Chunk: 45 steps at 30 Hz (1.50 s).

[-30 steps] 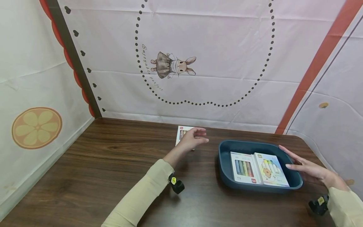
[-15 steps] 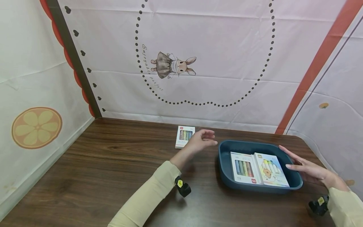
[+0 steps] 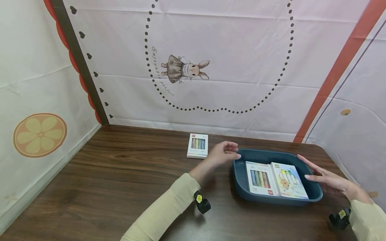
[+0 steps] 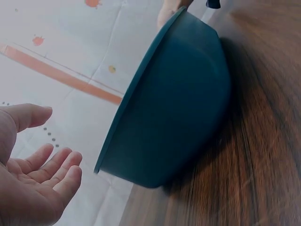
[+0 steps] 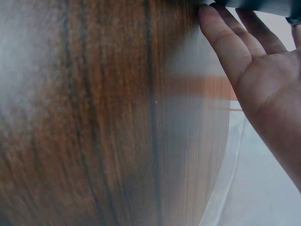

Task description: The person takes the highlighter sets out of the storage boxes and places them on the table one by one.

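Observation:
A dark blue plastic bin stands on the table, with two white boxes lying side by side in it. The left box has a window showing coloured sticks, perhaps crayons; the right box bears a drawing of yellow sticks. My left hand holds nothing, its fingers loosely bent, close to the bin's left rim. A small gap separates that hand from the bin in the left wrist view. My right hand holds the bin's right rim, thumb over the inside, fingers along the outside.
Another white windowed box of coloured sticks lies near the back of the brown wooden table. Printed cloth hangs behind the table and along both sides.
My left hand has moved right, away from the box at the back, which now shows fully, and up to the bin's left rim. The right hand and bin stay put.

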{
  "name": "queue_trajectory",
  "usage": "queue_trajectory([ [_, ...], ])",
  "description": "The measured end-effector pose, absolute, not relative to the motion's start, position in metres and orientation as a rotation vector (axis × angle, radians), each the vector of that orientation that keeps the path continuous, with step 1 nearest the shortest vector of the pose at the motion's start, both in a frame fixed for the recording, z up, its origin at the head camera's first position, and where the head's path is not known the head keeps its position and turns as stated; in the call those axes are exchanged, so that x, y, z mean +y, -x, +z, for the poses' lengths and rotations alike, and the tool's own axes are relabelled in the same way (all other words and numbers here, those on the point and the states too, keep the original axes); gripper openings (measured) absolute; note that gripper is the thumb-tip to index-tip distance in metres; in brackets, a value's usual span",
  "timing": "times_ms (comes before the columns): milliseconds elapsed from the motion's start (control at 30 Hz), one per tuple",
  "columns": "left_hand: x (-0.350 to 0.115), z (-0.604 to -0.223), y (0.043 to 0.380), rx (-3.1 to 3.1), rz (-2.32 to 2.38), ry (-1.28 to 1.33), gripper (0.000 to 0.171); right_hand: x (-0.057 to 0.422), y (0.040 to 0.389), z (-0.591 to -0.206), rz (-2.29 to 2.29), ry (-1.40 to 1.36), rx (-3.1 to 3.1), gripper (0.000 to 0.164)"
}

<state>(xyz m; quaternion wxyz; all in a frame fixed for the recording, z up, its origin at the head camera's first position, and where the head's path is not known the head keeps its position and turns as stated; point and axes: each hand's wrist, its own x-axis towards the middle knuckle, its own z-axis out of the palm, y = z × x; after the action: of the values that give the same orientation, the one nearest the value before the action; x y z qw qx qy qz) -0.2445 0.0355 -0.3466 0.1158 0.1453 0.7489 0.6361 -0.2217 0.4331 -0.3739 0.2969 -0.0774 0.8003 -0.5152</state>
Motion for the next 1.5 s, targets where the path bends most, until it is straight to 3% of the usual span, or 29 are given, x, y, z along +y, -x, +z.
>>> queue_trajectory([
  [1500, 0.089, -0.342, 0.221, 2.128, 1.787, -0.395, 0.036, 0.437, 0.222, -0.375, -1.388, 0.207, 2.070, 0.067],
])
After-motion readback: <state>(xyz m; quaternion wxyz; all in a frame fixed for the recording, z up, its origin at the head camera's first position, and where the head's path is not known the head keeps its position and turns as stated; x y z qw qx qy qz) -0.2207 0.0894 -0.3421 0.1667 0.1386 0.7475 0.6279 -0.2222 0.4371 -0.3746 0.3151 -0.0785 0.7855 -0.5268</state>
